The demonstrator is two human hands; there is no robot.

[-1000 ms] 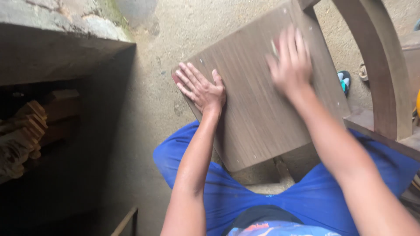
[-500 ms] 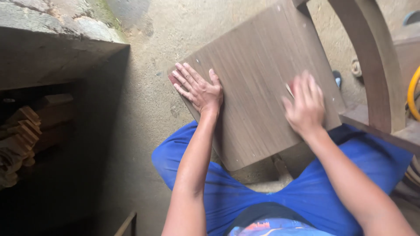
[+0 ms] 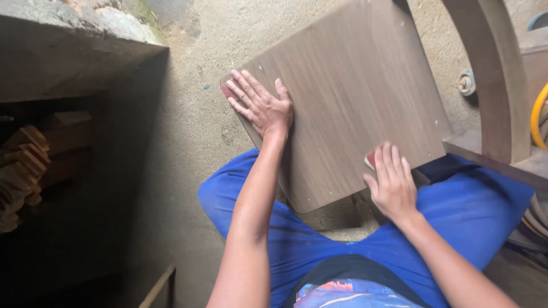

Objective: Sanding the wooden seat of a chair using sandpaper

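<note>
Right hand (image 3: 393, 183) now drawn back to the near right edge of the brown wooden board (image 3: 342, 97) on the lap, blue shorts (image 3: 479, 217) beneath, left hand (image 3: 260, 105) flat at its left corner, right fingers pressing a small reddish sanding piece (image 3: 371, 159).

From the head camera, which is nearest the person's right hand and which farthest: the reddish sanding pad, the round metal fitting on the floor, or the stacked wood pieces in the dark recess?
From the right hand:
1. Reddish sanding pad, under its fingers.
2. Round metal fitting, up and to the right.
3. Stacked wood pieces, far left.
</note>
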